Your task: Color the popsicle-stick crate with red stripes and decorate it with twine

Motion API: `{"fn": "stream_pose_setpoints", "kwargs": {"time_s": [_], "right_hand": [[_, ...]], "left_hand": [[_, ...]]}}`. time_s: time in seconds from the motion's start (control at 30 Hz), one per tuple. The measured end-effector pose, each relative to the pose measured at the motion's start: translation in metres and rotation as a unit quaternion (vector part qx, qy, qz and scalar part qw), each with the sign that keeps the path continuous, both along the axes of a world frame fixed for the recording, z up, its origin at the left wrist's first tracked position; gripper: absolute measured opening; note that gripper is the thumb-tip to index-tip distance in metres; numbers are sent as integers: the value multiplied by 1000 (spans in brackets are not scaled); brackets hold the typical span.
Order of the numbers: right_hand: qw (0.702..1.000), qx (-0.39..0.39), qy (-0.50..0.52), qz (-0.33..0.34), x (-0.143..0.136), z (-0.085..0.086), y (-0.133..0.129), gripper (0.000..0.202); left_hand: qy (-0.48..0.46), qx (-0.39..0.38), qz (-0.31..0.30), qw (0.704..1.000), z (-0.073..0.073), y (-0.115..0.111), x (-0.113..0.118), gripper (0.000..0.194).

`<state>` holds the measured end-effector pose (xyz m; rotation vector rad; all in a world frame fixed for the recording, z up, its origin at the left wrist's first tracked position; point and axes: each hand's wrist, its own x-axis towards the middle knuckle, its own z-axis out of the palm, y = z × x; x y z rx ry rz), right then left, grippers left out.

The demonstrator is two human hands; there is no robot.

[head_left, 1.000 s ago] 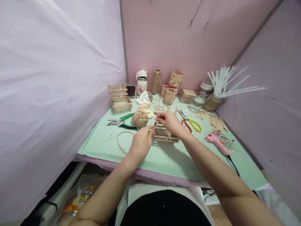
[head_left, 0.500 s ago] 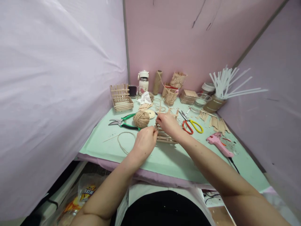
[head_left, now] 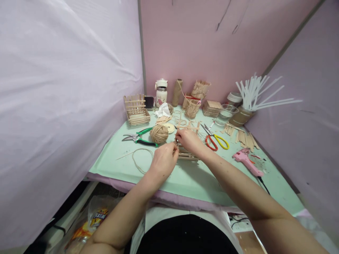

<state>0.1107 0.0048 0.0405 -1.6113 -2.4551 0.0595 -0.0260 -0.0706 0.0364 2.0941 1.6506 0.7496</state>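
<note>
- While the twine (head_left: 133,158) is lying in a loose loop beside the shears (head_left: 136,138) and the ball (head_left: 159,134), its slack is best being kept clear of the blades and of the left wrist.
- The left hand (head_left: 164,157) is bracing the basket (head_left: 189,155): its fingers are closing together and seemingly clamping on the left end. A steady, light pinch is probably serving best here, since hard squeezing is risking a bent or loosened stick.
- The right hand (head_left: 188,139) is reaching over the basket, its fingertips meeting at the same end, just above the left hand's. What they are pinching, if anything, is too small to tell. Small, even pulls are likely keeping the corner square.
- The basket is resting on the table (head_left: 159,180), in front of the wearer and between the ball and the scissors (head_left: 207,130). Its left end is showing darker, tangled-looking detail, partly hiding behind the fingers.
- Toward the middle and right, pale brown sticks are running lengthwise as slats, with gaps showing between them.
- Along the far side, a taller back is rising, its sticks crossing and standing above the right hand.
</note>
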Motion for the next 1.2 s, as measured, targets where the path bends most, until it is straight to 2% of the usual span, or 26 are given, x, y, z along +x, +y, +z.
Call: {"fn": "stream_pose_setpoints", "kwargs": {"time_s": [0.2,0.3,0.4,0.47,0.57,0.63,0.67,0.8,1.0,1.1,1.2], "right_hand": [[1000,6,14,2,0,-1,0,22],[999,3,47,-1,2,-2,-1,20],[991,15,135,-11,6,0,-5,16],[975,37,216,-25,11,4,-9,14],[942,56,328,-35,20,15,-16,14],[919,37,391,-31,26,21,-21,14],[906,20,423,-26,29,24,-23,13],[840,-65,538,-19,37,33,-32,17],[689,-282,668,0,47,47,-56,26],[653,-339,677,12,51,54,-70,23],[649,-352,674,27,55,56,-79,20]], "left_hand": [[-14,-9,1,1000,0,-2,0,15],[-38,13,4,999,-3,-3,-2,14],[-127,33,14,991,-6,-3,-7,12],[-231,-16,7,973,-7,-3,-12,13],[-373,-172,-48,911,-5,-3,-20,25],[-412,-235,-79,877,-3,-4,-26,35],[-415,-247,-87,871,-2,-4,-29,38],[-391,-248,-90,882,-3,-5,-41,39],[-385,-225,-70,893,-7,-6,-58,32],[-414,-186,-51,889,-7,-6,-71,29],[-465,-130,13,875,-8,-2,-87,26]]}}
